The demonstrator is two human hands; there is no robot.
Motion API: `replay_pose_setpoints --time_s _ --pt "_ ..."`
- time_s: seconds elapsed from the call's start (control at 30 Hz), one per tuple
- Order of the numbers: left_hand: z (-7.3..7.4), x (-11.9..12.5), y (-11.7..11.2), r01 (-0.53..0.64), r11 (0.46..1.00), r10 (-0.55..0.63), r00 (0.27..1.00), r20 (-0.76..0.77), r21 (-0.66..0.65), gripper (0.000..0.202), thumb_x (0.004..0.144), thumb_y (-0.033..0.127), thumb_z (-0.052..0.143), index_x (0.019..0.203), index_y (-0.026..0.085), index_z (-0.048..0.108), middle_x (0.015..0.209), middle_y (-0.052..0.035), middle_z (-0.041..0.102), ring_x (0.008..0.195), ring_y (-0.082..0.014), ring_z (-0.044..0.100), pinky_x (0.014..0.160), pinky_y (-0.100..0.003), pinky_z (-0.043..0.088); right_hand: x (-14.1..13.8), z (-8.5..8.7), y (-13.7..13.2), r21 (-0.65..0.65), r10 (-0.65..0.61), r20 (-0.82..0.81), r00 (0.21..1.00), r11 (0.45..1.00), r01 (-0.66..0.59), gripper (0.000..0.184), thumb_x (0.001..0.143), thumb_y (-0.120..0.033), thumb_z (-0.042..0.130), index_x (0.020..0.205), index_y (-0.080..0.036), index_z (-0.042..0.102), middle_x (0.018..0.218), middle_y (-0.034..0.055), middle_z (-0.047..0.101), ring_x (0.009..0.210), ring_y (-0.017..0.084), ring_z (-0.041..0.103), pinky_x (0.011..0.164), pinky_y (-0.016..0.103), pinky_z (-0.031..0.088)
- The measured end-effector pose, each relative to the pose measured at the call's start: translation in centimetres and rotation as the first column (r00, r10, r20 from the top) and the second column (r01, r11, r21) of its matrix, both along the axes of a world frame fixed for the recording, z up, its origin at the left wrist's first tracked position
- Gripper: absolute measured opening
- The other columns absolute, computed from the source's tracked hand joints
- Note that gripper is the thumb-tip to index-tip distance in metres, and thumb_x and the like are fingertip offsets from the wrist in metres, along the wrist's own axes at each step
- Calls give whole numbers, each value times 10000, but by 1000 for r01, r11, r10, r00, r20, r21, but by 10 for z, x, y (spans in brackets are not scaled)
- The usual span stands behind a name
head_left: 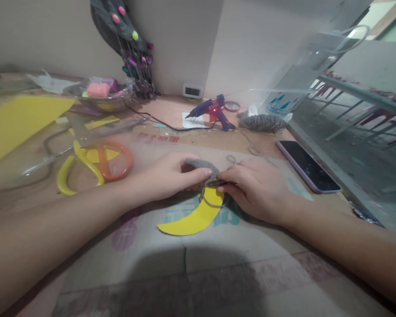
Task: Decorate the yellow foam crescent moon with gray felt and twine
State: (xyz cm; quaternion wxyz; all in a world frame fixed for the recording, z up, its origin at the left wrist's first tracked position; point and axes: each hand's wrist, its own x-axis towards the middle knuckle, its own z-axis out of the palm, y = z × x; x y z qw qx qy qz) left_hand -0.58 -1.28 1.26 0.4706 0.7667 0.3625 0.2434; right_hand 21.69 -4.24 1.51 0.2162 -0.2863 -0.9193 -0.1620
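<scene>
A yellow crescent-shaped foam piece (193, 220) lies on the cardboard-covered table in front of me, its upper part wound with grey twine (203, 165). My left hand (166, 176) pinches the wound end from the left, thumb and fingers closed on it. From the right, my right hand (255, 187) is closed on the same spot, holding a loose loop of twine (211, 203) against the yellow piece. A strand runs back toward a twine bundle (262, 122).
Yellow and orange scissors (95, 165) lie to the left beside yellow sheets (16, 121). A blue glue gun (213, 110) with a red light stands at the back, corded. A phone (306, 165) lies at right. A bowl of craft bits (100, 94) sits back left.
</scene>
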Motion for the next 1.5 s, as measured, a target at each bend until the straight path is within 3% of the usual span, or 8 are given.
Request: replay_pose_setpoints --time_s 0.77,1.23,1.5 --pt "1 2 0 22 998 -21 1000 16 -55 308 874 410 521 671 179 512 563 41 514 502 -87 447 470 -207 343 3 1 -3 89 21 113 993 996 -31 110 936 -203 515 949 -158 615 775 27 662 683 164 522 618 313 308" --pt "1 1 -1 14 999 -14 1000 16 -49 301 874 414 522 688 178 524 563 45 516 502 -85 450 466 -199 347 -3 4 -3 15 -5 -29 1000 1000 5 203 961 -280 474 896 -158 622 720 26 668 647 143 565 617 268 367" --pt "1 1 0 -9 1000 9 1000 -16 12 319 867 441 520 682 181 533 562 41 526 505 -94 462 471 -208 345 -4 4 -4 -6 -19 -30 999 1000 19 215 957 -284 469 882 -156 624 704 31 657 627 146 552 601 270 354"
